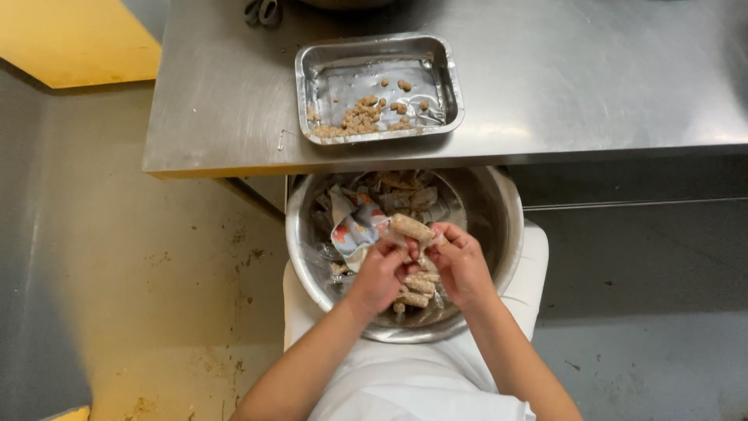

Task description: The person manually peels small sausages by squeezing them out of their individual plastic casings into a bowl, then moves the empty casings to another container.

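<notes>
Sausage [411,228], pale and stubby, is lying right between your hands over the steel bowl [499,203], its long axis running from upper left down to the right, with its wrapper [354,226] trailing off to the left. You are pinching it with both hands: your left hand [382,269] is curled tight on the wrapper end, your right hand [460,261] is closed on the lower end. More sausages [417,284] are lying in the bowl just beneath.
</notes>
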